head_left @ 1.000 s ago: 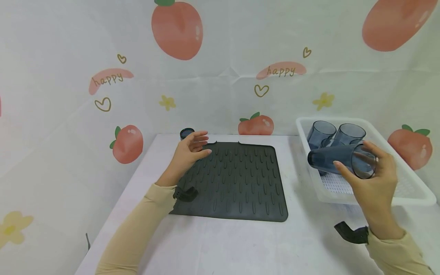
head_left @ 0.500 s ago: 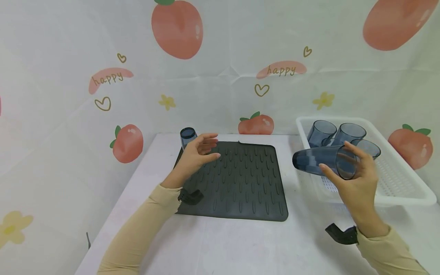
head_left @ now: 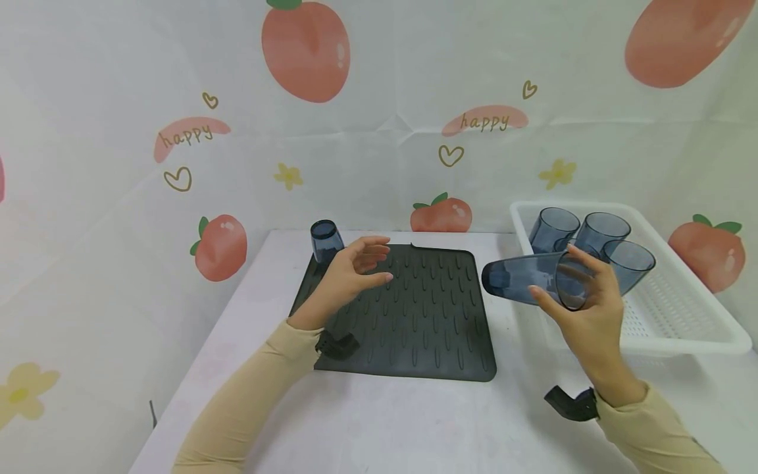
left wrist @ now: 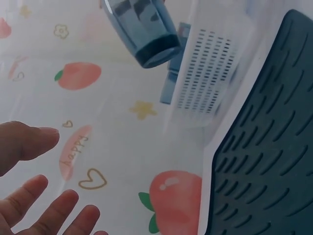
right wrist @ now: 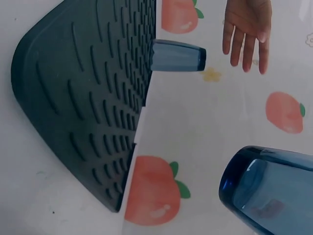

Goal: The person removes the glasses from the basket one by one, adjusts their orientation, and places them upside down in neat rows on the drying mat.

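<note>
A blue-tinted drinking glass (head_left: 524,278) lies sideways in my right hand (head_left: 592,322), its thick base toward the left and its rim between thumb and fingers. The same glass (right wrist: 274,191) fills the lower right of the right wrist view. My left hand (head_left: 352,273) hovers over the dark ribbed drying mat (head_left: 414,316), fingers relaxed and holding nothing. Behind it another glass (head_left: 326,242) stands upside down on the mat's far left corner. In the left wrist view, thumb and fingers (left wrist: 54,210) are spread apart.
A white perforated basket (head_left: 681,345) stands at the right, with several blue glasses (head_left: 604,230) leaning rim-up in its far left part. The white table (head_left: 403,428) backs onto a wall sheet (head_left: 367,171) printed with fruit and hearts.
My right hand has carried the glass leftward from over the basket to its left edge. My left hand has drifted right over the mat, uncovering the upside-down glass.
</note>
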`<state>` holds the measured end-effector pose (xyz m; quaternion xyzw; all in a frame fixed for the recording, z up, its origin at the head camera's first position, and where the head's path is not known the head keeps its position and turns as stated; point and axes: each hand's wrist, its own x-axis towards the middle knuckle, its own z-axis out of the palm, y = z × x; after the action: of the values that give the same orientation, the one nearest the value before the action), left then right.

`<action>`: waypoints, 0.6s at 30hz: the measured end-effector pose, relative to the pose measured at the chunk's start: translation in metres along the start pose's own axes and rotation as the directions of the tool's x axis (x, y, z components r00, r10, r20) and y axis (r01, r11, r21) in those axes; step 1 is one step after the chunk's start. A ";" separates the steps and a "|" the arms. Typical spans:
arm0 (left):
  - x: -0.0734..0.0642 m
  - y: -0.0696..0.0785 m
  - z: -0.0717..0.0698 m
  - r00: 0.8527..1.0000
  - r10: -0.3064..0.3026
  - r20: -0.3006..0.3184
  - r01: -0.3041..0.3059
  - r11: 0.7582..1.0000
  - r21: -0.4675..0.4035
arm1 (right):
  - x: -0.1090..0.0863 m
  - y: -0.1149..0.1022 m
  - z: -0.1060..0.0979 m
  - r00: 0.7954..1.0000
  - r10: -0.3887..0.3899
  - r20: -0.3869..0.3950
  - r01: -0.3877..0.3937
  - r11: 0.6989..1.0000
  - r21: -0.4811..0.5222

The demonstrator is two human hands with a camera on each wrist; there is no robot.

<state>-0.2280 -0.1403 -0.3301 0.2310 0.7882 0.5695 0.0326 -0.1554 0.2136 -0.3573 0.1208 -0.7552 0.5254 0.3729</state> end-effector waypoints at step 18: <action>-0.001 -0.004 0.023 0.997 -0.007 0.076 0.006 1.000 0.017 | -0.009 -0.008 0.025 0.998 0.003 0.062 -0.011 0.992 0.125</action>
<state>-0.2214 -0.1216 -0.3417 0.2502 0.7920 0.5534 0.0626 -0.1548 0.1863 -0.3619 0.1573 -0.7322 0.5692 0.3393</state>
